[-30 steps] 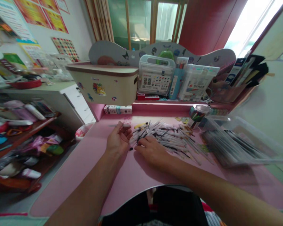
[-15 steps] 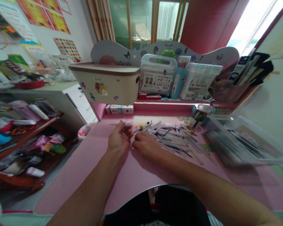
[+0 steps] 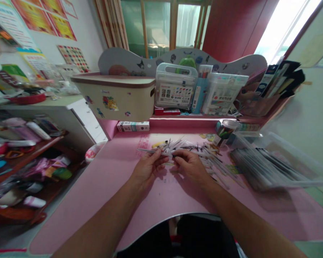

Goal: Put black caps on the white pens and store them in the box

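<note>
A heap of white pens (image 3: 204,154) lies on the pink desk (image 3: 102,193). My left hand (image 3: 148,168) is closed on a small bundle of white pens (image 3: 150,151) that sticks out to the left of its fingers. My right hand (image 3: 191,165) is closed too, pinching the other end of the same bundle just in front of the heap. Both hands meet over the middle of the desk.
A clear plastic box (image 3: 280,165) with pens in it lies at the right. A cup of pens (image 3: 223,130) stands behind the heap. A cream storage box (image 3: 115,95) and marker cases (image 3: 174,87) sit on the rear shelf. Cluttered shelves stand at the left.
Both hands have shifted right, towards the desk's middle. My right hand has left the heap and now grips the pens together with my left hand.
</note>
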The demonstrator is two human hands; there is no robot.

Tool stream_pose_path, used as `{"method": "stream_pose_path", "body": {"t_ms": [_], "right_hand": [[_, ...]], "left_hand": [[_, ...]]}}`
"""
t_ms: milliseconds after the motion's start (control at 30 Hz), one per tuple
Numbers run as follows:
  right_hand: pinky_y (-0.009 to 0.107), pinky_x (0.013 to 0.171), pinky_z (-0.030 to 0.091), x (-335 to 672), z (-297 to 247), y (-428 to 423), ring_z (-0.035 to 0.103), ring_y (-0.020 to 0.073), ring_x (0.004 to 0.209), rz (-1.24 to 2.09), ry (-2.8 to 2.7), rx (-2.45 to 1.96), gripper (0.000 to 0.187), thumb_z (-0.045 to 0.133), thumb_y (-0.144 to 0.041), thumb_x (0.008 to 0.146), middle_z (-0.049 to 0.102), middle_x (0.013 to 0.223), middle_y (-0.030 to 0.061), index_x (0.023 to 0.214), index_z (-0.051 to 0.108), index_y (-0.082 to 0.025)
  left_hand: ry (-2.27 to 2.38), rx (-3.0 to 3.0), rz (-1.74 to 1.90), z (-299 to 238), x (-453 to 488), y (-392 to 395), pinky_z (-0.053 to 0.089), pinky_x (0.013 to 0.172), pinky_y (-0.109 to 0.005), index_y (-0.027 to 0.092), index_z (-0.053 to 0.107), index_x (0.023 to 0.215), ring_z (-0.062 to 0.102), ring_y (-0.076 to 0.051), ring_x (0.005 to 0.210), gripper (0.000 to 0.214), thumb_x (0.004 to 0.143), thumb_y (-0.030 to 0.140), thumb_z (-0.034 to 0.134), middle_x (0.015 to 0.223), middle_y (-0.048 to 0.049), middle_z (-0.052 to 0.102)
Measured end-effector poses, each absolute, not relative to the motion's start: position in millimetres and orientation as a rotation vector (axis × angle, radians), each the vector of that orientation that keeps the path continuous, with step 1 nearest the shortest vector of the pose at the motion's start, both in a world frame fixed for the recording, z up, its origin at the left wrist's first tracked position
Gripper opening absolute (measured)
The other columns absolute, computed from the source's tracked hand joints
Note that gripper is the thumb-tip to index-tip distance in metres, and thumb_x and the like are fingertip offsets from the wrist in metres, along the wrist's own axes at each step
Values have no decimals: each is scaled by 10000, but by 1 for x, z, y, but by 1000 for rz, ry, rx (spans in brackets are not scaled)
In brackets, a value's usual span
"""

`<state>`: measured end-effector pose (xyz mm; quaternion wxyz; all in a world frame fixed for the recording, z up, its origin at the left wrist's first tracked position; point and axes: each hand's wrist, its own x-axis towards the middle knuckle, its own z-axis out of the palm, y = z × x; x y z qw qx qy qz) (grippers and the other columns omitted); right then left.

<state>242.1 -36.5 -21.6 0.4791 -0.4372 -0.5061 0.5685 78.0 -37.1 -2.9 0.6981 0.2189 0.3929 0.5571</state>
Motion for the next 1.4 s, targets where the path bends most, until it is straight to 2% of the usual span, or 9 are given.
{"method": "stream_pose_path", "body": {"t_ms": [300,500,633,833,933,1067,1200,1300,1400], "right_hand": [[257,529,548,239,-24,-38,566,100,537,1344,-1185,-1014,128,681,-279,753,619,721,-35,840,627,-201],[269,548,562,239,-21,-41,596,120,608,1331,-1219,-1030,162,686,-310,764,640,801,-4,865,642,-191],[262,544,555,239,-21,-41,588,130,632,1278,-1244,-1063,143,671,-306,767,622,759,-1,843,642,-188],[277,568,552,238,-24,-41,585,129,638,1307,-1242,-1027,165,686,-288,740,623,778,-12,861,621,-195],[271,570,540,238,-22,-42,572,126,637,1309,-1237,-1039,189,700,-295,722,614,764,-16,853,609,-192],[233,490,453,240,-19,-43,519,114,566,1271,-1298,-1111,193,631,-375,818,571,682,-20,795,607,-185],[236,499,397,242,-19,-44,505,124,577,1193,-1401,-1150,383,512,-478,918,565,640,14,693,585,-177],[242,533,408,241,-19,-46,507,127,596,1238,-1352,-1109,266,512,-433,912,563,678,1,816,580,-195],[240,559,410,240,-18,-47,502,128,616,1254,-1347,-1055,150,590,-302,823,552,722,-30,940,531,-230]], "left_hand": [[879,565,1191,-10,81,-38,572,479,-182,138,659,913,722,-137,618,82,875,205,689,765,-53,750],[900,584,1214,-10,82,-38,576,470,-184,134,660,892,726,-142,638,71,852,174,704,767,-50,744],[891,595,1205,-9,82,-39,573,478,-175,127,660,882,730,-145,640,142,798,178,763,780,-58,746],[900,630,1160,-9,81,-42,522,391,-193,142,662,948,655,-133,459,179,811,220,748,723,-66,742],[921,604,1172,-10,80,-42,534,422,-192,137,671,938,642,-119,455,153,809,184,738,683,-55,730],[919,616,1172,-11,80,-41,552,469,-189,132,689,929,648,-109,481,133,807,163,735,681,-52,728],[895,647,1169,-11,81,-40,563,505,-184,127,700,907,665,-111,516,161,771,164,776,677,-48,722],[897,648,1187,-10,80,-39,555,497,-167,120,701,881,670,-111,534,146,762,151,779,658,-43,711],[904,643,1181,-8,79,-39,533,443,-162,125,700,897,637,-101,477,156,765,160,776,645,-36,705]]}}
